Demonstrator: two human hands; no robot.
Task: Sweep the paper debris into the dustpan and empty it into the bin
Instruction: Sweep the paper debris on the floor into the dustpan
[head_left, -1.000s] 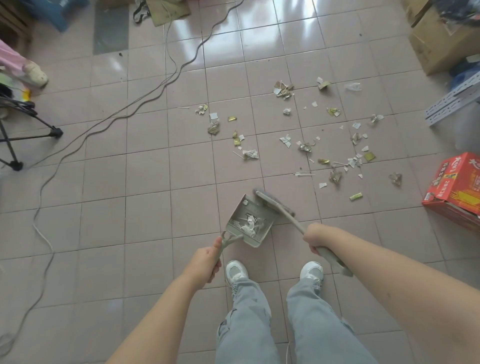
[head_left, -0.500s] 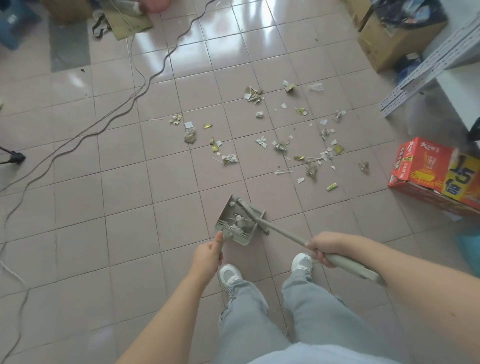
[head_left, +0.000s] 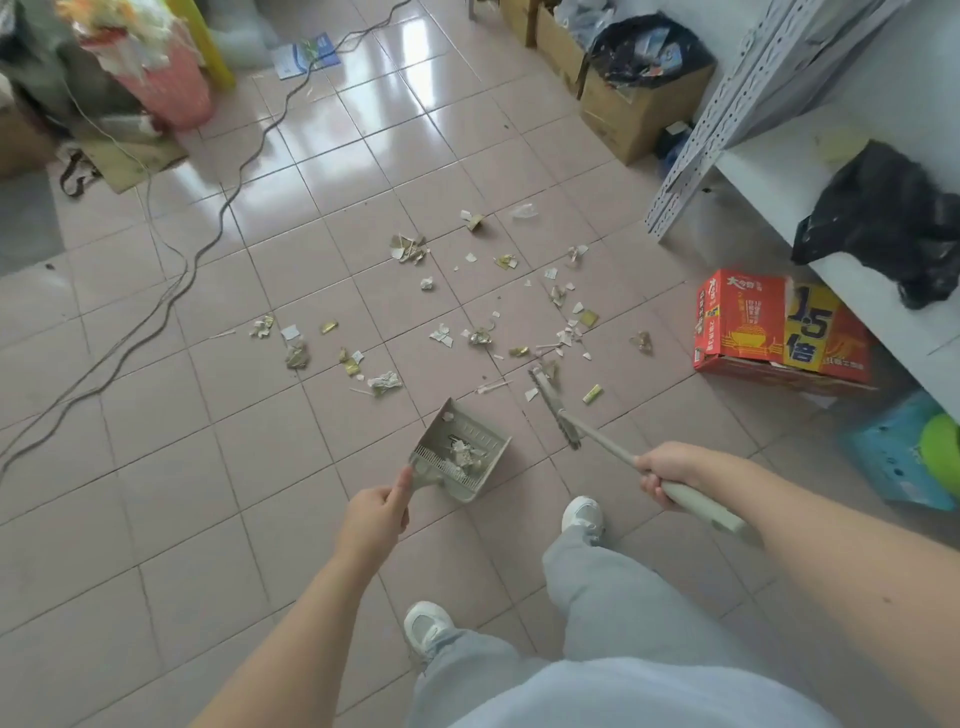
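Note:
My left hand (head_left: 375, 514) grips the handle of a grey-green dustpan (head_left: 462, 441), which sits low over the tiles with a few paper scraps inside. My right hand (head_left: 670, 470) holds the handle of a matching brush (head_left: 556, 408); its head rests on the floor to the right of the dustpan, apart from it. Paper debris (head_left: 483, 335) in white and gold lies scattered over several tiles beyond both tools. A pink basket overflowing with rubbish (head_left: 166, 78) stands at the far left.
Cables (head_left: 208, 244) snake across the floor on the left. A red carton (head_left: 779, 327) lies to the right, under a white metal shelf (head_left: 852, 156) carrying a black bag (head_left: 893, 218). Cardboard boxes (head_left: 634, 104) stand at the back right. My feet are just behind the dustpan.
The brush has left the dustpan and swung out to the right onto the floor. My view has turned right and forward, bringing in the shelf and the pink basket.

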